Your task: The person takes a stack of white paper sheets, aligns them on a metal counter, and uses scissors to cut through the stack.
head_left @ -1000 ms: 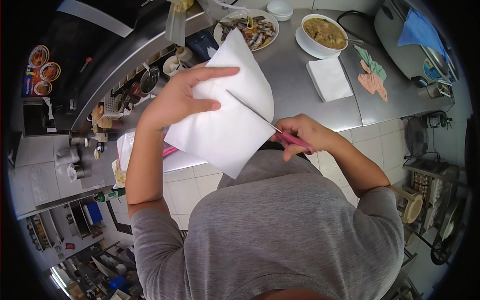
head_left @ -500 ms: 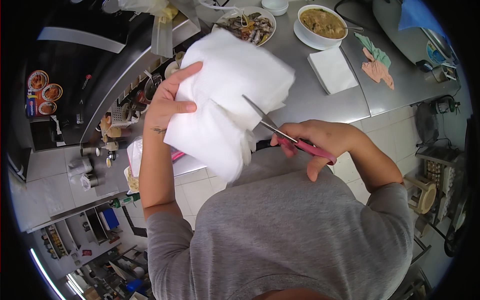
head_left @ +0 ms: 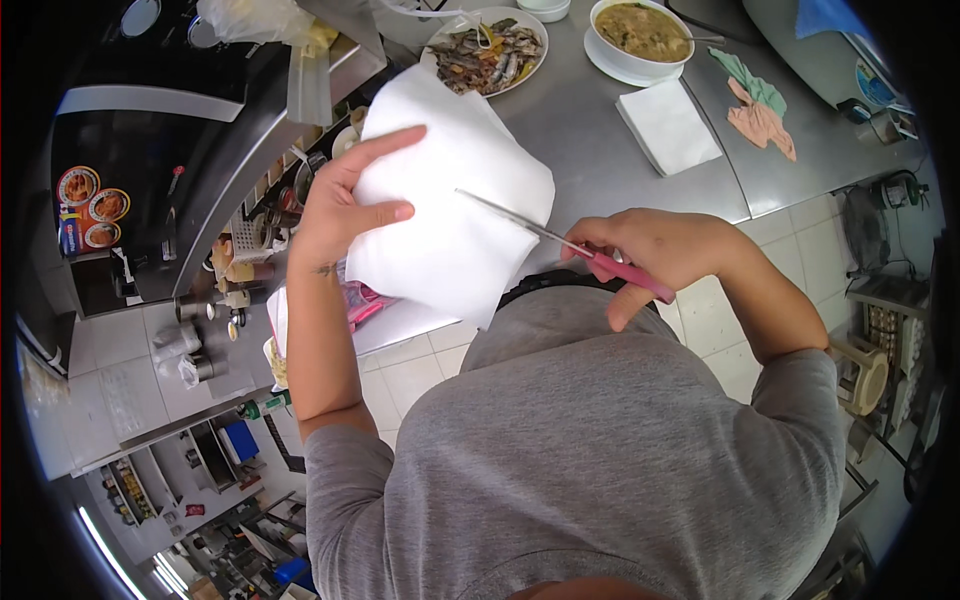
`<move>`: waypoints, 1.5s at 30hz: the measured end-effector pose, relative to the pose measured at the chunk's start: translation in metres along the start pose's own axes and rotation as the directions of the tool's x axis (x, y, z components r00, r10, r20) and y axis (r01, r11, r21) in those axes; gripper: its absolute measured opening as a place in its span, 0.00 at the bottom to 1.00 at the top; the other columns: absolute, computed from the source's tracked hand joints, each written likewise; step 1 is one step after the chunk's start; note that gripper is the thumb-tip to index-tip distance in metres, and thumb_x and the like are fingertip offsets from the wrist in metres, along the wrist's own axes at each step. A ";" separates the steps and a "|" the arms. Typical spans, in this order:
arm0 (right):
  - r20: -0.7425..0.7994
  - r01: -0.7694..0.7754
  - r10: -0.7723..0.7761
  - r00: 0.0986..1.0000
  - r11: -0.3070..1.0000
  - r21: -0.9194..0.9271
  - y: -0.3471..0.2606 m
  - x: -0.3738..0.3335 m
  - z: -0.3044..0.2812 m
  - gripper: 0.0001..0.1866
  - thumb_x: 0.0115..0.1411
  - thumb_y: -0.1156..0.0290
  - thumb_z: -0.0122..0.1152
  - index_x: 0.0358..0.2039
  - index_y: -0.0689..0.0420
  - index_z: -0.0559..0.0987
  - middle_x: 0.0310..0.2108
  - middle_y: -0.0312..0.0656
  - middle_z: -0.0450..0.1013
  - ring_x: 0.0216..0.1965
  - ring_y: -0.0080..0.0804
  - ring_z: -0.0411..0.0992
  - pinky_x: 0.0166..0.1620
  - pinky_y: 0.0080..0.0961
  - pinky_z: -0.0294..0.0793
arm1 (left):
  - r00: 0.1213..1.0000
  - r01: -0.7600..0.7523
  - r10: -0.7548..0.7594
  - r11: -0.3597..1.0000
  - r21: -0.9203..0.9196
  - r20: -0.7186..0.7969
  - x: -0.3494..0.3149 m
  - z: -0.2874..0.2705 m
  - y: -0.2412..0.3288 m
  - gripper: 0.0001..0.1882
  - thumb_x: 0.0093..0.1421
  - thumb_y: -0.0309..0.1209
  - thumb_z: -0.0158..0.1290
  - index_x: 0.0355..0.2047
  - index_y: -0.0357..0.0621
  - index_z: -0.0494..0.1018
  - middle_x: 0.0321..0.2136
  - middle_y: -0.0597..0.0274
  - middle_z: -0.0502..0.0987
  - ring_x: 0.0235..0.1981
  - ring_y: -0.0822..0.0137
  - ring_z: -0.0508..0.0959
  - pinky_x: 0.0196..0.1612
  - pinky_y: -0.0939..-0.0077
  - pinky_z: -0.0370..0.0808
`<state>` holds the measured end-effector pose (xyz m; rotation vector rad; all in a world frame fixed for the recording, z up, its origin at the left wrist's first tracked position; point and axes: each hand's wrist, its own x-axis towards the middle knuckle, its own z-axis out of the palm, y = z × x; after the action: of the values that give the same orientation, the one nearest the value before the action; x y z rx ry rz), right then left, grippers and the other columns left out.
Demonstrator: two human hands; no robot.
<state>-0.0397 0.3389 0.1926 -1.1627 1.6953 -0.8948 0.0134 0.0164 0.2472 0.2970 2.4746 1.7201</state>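
Observation:
My left hand (head_left: 352,200) grips a bundle of soft white paper towels (head_left: 430,140) by its left edge, with the thumb and a finger lying over the top. The towels hang fanned out in front of me, above the counter's near edge. In my right hand (head_left: 665,255) are scissors with pink handles (head_left: 632,275), my fingers closed round the loops. Their narrow metal blades point left across the right part of the towels. Seen nearly edge-on, the blades do not show whether they are apart or whether paper lies between them.
On the steel counter (head_left: 590,150) stand a plate of small fish (head_left: 485,58), a white bowl of soup (head_left: 640,35) and a folded white paper stack (head_left: 668,125). Green and peach cloths (head_left: 760,115) lie to the right. A black appliance (head_left: 140,170) and several jars are at the left.
The scissors have swung flatter and their tip has moved left over the towels. The slit and hanging flap seen earlier no longer show; the towels look flatter and turned.

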 end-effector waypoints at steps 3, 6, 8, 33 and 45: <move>-0.063 0.032 -0.038 0.997 0.995 -0.095 0.018 -0.009 -0.002 0.47 0.32 0.38 0.71 0.46 0.60 0.68 0.27 0.39 0.71 0.28 0.33 0.72 0.32 0.25 0.71 | 0.972 -0.135 0.187 0.941 0.311 -0.142 -0.003 0.002 0.010 0.36 0.42 0.17 0.59 0.55 0.46 0.67 0.51 0.54 0.72 0.49 0.63 0.73 0.55 0.73 0.66; -0.095 -0.193 0.179 0.979 0.968 -0.159 0.045 -0.026 -0.014 0.44 0.37 0.42 0.71 0.47 0.60 0.68 0.26 0.39 0.71 0.28 0.27 0.71 0.31 0.22 0.70 | 0.980 -0.025 0.156 0.703 0.710 -0.120 -0.002 0.016 0.028 0.35 0.43 0.13 0.54 0.55 0.48 0.67 0.53 0.47 0.69 0.55 0.56 0.69 0.58 0.70 0.63; -0.049 -0.422 0.420 0.906 0.898 -0.127 0.065 -0.038 -0.019 0.42 0.41 0.43 0.70 0.48 0.60 0.68 0.27 0.38 0.71 0.28 0.25 0.71 0.30 0.21 0.69 | 0.972 -0.012 0.219 0.388 0.921 -0.080 -0.003 0.036 0.010 0.30 0.50 0.16 0.48 0.54 0.55 0.69 0.50 0.49 0.70 0.52 0.52 0.70 0.51 0.66 0.68; -0.825 -0.346 0.015 0.565 0.912 -0.220 0.165 0.078 0.070 0.21 0.48 0.72 0.62 0.45 0.51 0.71 0.37 0.37 0.75 0.41 0.39 0.71 0.48 0.38 0.60 | 0.907 0.411 -0.283 0.750 0.517 -0.311 0.040 0.126 -0.202 0.30 0.45 0.40 0.62 0.47 0.39 0.70 0.44 0.49 0.74 0.48 0.52 0.71 0.50 0.61 0.66; -0.869 -0.169 0.052 0.493 0.985 -0.037 0.159 0.054 0.070 0.26 0.47 0.67 0.68 0.47 0.55 0.71 0.31 0.41 0.75 0.33 0.34 0.73 0.39 0.28 0.70 | 0.966 0.252 -0.256 0.962 0.107 0.025 0.053 0.108 -0.215 0.30 0.48 0.26 0.57 0.54 0.41 0.65 0.52 0.56 0.67 0.52 0.57 0.67 0.54 0.67 0.64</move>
<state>-0.0365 0.3299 0.0113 -0.6313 2.6357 -1.4654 -0.0365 0.0544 0.0087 0.0175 2.4517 1.4751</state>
